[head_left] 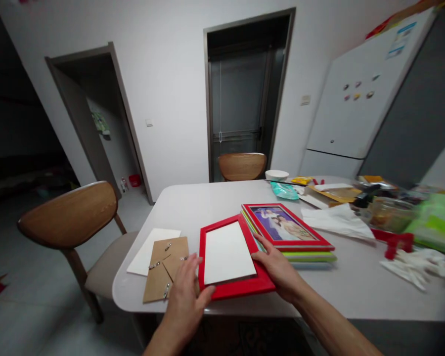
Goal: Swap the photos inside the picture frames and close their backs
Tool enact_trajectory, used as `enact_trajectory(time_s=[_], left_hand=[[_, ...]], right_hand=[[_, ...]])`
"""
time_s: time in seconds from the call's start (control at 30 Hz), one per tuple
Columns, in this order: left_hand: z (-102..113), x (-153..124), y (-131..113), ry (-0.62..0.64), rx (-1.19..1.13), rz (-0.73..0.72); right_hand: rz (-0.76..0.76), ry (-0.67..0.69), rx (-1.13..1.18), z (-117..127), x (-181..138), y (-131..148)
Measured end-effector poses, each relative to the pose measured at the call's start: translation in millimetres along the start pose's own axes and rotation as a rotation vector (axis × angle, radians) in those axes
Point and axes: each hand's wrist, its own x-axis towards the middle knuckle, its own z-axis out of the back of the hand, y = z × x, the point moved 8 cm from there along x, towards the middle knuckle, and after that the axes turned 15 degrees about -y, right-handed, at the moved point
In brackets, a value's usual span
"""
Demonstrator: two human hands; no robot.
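A red picture frame (241,290) lies at the table's near edge, with a blank white sheet (228,252) in its opening. My left hand (187,294) is at its lower left corner, thumb on the bottom border and fingers along the left side. My right hand (276,267) grips the right border, with the thumb on top. Left of the frame is a brown backing board (163,282) with metal clips, partly over a white sheet (141,259). To the right, a red frame with a photo of people (282,225) tops a stack of colored frames (307,257).
White paper (337,221), white gloves (415,269), a plastic container (391,213) and a green packet (437,222) crowd the table's right side. A white bowl (277,175) and teal packet (284,190) stand farther back. Wooden chairs (70,212) are at the left and far sides.
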Motion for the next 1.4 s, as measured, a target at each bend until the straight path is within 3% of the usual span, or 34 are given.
enact_trajectory(time_s=[0.17,0.3,0.37,0.5,0.63,0.73,0.83,0.93,1.03,1.13,1.2,1.3,1.4], left_hand=[[-31,16,-67,0.027,-0.06,-0.157],[-36,19,-86,0.068,-0.01,-0.288],[-27,22,-86,0.022,0.003,-0.308],[12,35,-59,-0.203,-0.036,-0.142],[40,31,5,-0.293,-0.133,0.209],[39,9,54,-0.27,-0.336,0.464],[28,-13,85,-0.21,-0.417,0.601],[21,-20,93,-0.133,-0.372,0.599],[20,-17,87,-0.065,-0.326,0.545],[25,-13,74,0.018,-0.075,0.398],[26,-13,67,0.076,0.132,0.305],[25,-14,63,0.109,0.256,0.272],[22,-12,48,0.072,0.262,0.176]], right_hand=[[0.001,0.025,0.14,-6,-15,17],[0.002,0.046,0.126,-4,-13,15],[0.001,0.045,0.107,-2,-12,13],[0.011,0.026,0.011,7,-8,6],[0.077,0.014,-0.158,19,3,-8],[0.243,-0.036,-0.439,29,15,-18],[0.397,-0.055,-0.721,30,22,-27],[0.49,-0.076,-0.919,28,25,-30],[0.569,-0.046,-1.067,21,20,-29],[0.625,-0.049,-1.165,16,14,-24],[0.675,-0.075,-1.134,11,9,-16],[0.683,-0.017,-0.942,-8,6,-7],[0.472,0.076,-0.697,-33,14,-18]])
